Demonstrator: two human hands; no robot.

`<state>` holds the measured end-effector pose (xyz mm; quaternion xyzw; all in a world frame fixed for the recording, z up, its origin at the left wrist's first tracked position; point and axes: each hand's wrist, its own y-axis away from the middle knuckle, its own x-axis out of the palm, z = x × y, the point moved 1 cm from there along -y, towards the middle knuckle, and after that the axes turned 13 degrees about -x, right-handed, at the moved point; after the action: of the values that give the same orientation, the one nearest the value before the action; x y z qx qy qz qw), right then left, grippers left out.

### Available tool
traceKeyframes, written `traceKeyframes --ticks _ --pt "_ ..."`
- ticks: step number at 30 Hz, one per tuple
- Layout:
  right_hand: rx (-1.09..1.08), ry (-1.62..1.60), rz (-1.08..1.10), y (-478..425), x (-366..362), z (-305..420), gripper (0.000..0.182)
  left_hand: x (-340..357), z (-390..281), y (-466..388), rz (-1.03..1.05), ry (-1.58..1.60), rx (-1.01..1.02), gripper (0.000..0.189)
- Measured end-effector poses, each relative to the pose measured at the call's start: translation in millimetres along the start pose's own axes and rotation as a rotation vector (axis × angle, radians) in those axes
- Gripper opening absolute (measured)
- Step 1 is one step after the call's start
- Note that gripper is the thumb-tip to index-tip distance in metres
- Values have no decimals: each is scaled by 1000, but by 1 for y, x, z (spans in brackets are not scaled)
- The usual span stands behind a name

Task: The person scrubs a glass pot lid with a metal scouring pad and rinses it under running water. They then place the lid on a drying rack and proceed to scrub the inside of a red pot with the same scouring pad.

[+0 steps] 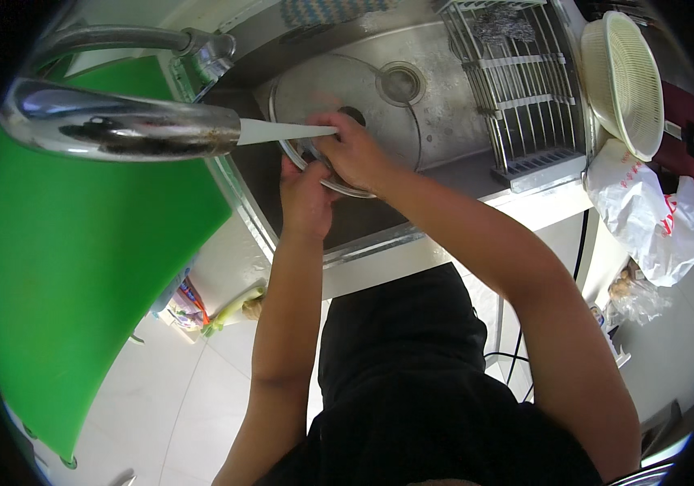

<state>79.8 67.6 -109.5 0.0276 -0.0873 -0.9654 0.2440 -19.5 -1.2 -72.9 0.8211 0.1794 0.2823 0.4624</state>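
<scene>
A glass pot lid with a metal rim (416,146) is tilted in the steel sink (444,140), under a stream of water (283,130) from the chrome faucet (140,127). My left hand (310,191) grips the near edge of the lid, thumb over the rim. Over the lid, close to the dark knob (353,115), my right hand (347,149) is bent with its fingers on the glass, beside the falling water. Its fingertips are partly hidden, and whether it holds anything is unclear. Behind the lid shows the round drain (401,84).
A metal drying rack (529,103) with a steel-wool scourer (503,25) stands at the sink's right. Beyond it are a cream plastic basket (632,85) and a white plastic bag (647,212). A large green board (79,243) lies left of the sink. A patterned cloth (328,12) hangs behind.
</scene>
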Motion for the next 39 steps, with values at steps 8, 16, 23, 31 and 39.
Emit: traceKeyframes --ticks 8,16,23,31,39 --pt "-68 1131 63 30 -83 -71 35 13 -4 28 31 41 63 80" --pt "-369 1115 -14 -48 -38 -110 53 28 5 20 128 122 -16 83" --pt "-284 762 311 50 -40 -27 69 -1 -5 14 103 128 85 82" --pt "-56 1007 -96 -48 -55 -43 75 10 -2 20 134 183 -9 83" --pt "-673 905 373 -38 -17 1 47 9 -4 14 150 135 -25 79"
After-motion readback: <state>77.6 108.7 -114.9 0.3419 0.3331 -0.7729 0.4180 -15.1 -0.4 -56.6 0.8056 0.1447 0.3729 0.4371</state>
